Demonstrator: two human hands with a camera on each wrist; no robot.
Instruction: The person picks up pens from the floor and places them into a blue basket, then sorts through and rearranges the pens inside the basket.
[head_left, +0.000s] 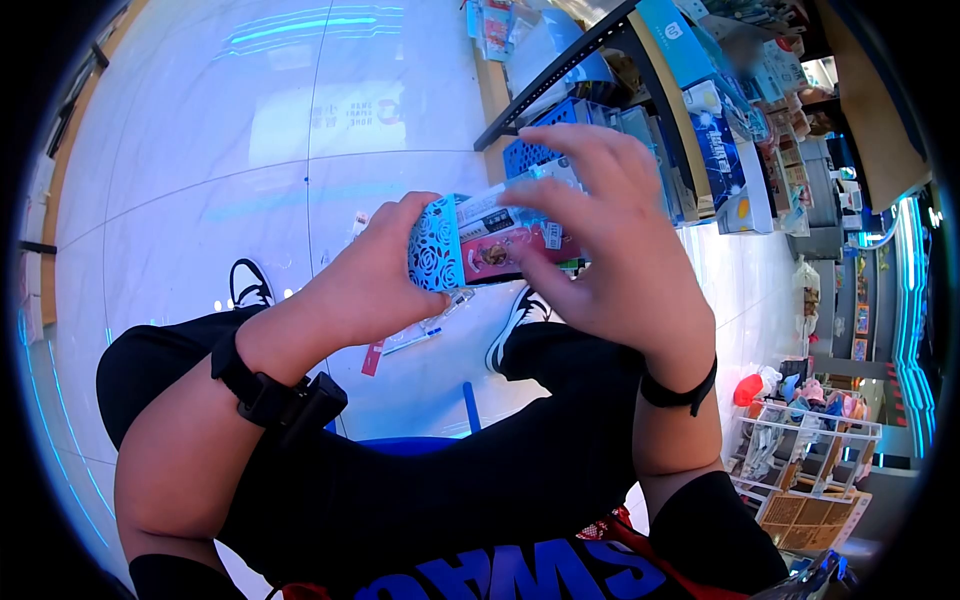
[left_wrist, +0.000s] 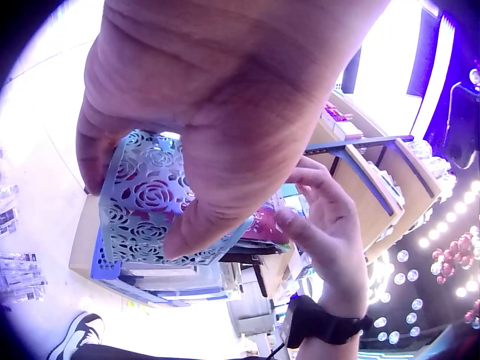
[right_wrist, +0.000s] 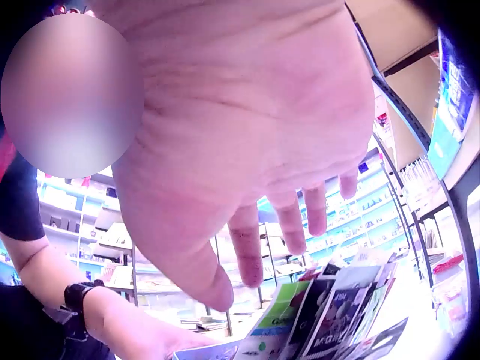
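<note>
My left hand (head_left: pixel 365 262) grips the end of a light-blue holder (head_left: pixel 436 245) with a rose cut-out pattern, thumb on the near side and fingers over the far side. Flat printed packets (head_left: pixel 497 252), one pink-red, stick out of the holder toward the right. In the right wrist view, several packets (right_wrist: pixel 330 311) stand upright side by side, one with a green top. Over their free ends hovers my right hand (head_left: pixel 625 235), its fingers spread and nothing held between them. The left wrist view shows the rose-patterned side (left_wrist: pixel 150 196) close up, partly behind the left thumb.
On the glossy tiled floor (head_left: pixel 220 170) below the hands lie a few small items, one a red strip (head_left: pixel 372 358). A shelf with a black metal frame (head_left: pixel 560 75) and stacked boxes is close at the right. A white rack (head_left: pixel 810 430) stands farther right.
</note>
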